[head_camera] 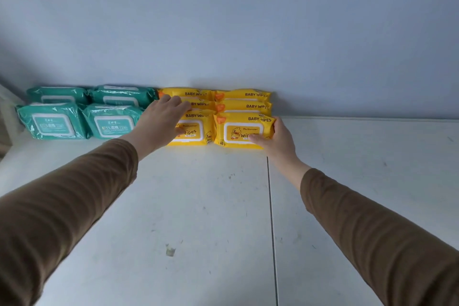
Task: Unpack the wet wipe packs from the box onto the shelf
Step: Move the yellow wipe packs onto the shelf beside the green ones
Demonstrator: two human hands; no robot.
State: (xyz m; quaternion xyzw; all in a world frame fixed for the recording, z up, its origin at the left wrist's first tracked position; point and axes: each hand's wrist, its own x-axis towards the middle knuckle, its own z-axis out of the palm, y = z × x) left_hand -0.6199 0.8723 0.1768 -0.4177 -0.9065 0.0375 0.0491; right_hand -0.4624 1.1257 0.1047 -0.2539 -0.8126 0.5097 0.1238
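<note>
Right hand (pixel 278 135) gripping yellow pack (pixel 242 130) — left hand (pixel 161 119) flat

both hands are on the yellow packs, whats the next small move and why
Probably let go with the right hand: the front right yellow pack it grips already sits on the shelf, level with the pack under the left hand.

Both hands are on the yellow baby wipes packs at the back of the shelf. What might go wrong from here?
1. The right hand grips the front right yellow pack by its right end; letting go abruptly could tip it forward, since it looks like it leans on the packs behind.
2. The left hand lies across the left yellow column; drawing back could drag its front pack out of line.
3. A sideways push could shove the adjacent teal packs.
</note>
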